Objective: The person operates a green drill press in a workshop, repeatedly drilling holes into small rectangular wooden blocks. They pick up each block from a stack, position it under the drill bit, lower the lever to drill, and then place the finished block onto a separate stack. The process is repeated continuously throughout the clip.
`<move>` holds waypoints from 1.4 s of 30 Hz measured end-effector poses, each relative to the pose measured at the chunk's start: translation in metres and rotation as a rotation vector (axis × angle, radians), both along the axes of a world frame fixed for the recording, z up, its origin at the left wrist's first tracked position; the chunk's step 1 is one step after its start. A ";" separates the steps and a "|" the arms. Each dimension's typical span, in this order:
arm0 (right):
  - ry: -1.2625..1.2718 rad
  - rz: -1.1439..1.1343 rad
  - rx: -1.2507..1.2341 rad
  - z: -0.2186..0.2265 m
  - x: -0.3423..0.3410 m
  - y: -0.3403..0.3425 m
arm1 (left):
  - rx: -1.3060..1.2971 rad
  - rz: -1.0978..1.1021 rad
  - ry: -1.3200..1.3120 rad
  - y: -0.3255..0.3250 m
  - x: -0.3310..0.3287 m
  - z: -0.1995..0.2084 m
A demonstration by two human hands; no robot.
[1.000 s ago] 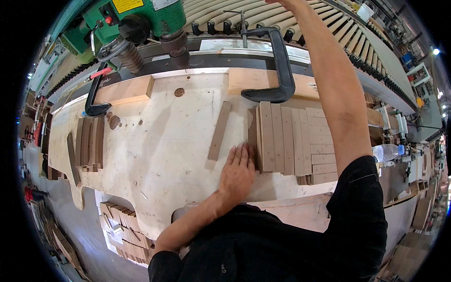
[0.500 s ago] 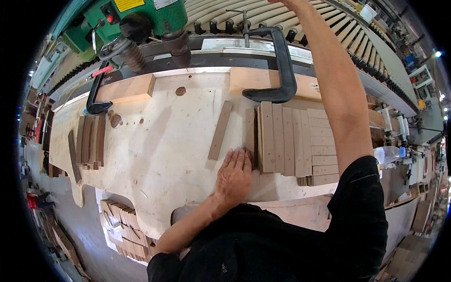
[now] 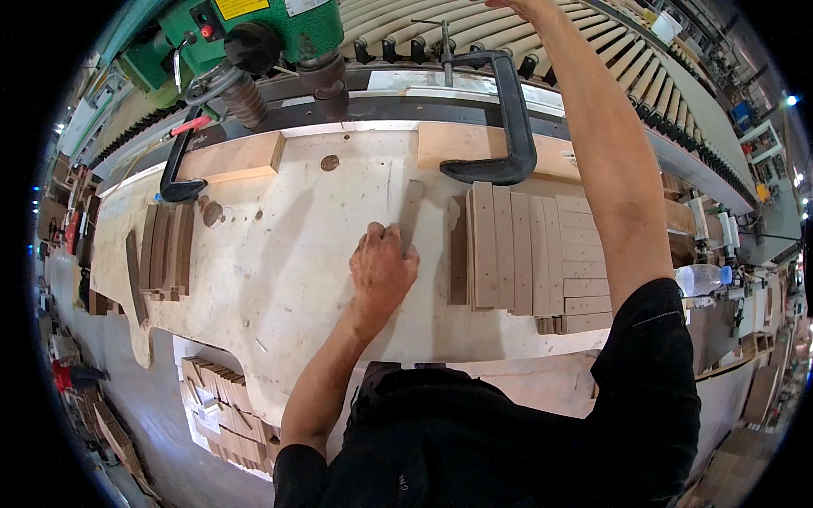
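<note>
My left hand [image 3: 384, 267] is closed over the lower part of a loose brown wooden strip [image 3: 412, 207], which lies at a slant on the pale plywood tabletop [image 3: 318, 305]. The strip's far end shows beyond the fingers. To the right of this hand is a row of similar strips [image 3: 498, 250], many with small holes. My right arm [image 3: 614, 161] reaches far forward past that row. Only a bit of my right hand [image 3: 521, 7] shows at the top edge, and its fingers are cut off.
Black C-clamps [image 3: 517, 118] [image 3: 178, 161] press on wooden blocks at the tabletop's back edge. A green machine [image 3: 296, 34] stands at the back left, before a roller conveyor [image 3: 389, 25]. More strips [image 3: 169, 250] sit at the left; stacked wood pieces [image 3: 224, 406] lie lower down. A bottle [image 3: 701, 279] is at right.
My left hand has left the edge of the strip row, moved left and forward, and closed on the loose strip. My right arm stays nearly in place.
</note>
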State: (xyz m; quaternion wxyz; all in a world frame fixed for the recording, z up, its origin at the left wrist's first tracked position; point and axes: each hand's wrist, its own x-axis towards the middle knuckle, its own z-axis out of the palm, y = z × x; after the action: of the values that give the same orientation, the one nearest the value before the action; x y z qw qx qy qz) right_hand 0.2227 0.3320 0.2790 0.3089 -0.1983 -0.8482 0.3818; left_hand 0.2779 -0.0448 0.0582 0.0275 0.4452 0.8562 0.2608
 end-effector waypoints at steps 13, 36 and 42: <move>-0.115 0.155 0.225 -0.012 0.010 0.048 | 0.201 -0.056 -0.371 0.016 0.055 -0.001; -0.133 -0.099 0.060 -0.005 0.005 0.010 | -0.352 0.828 0.656 -0.197 -0.302 -0.015; -0.093 -0.030 0.076 -0.008 0.001 0.008 | -0.530 0.748 0.645 -0.219 -0.325 -0.012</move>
State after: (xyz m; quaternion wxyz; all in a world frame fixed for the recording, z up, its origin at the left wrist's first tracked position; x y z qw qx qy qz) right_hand 0.2234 0.3400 0.2708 0.2821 -0.2168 -0.8725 0.3350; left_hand -0.0473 -0.2638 0.0462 -0.2190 0.1462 0.9571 -0.1208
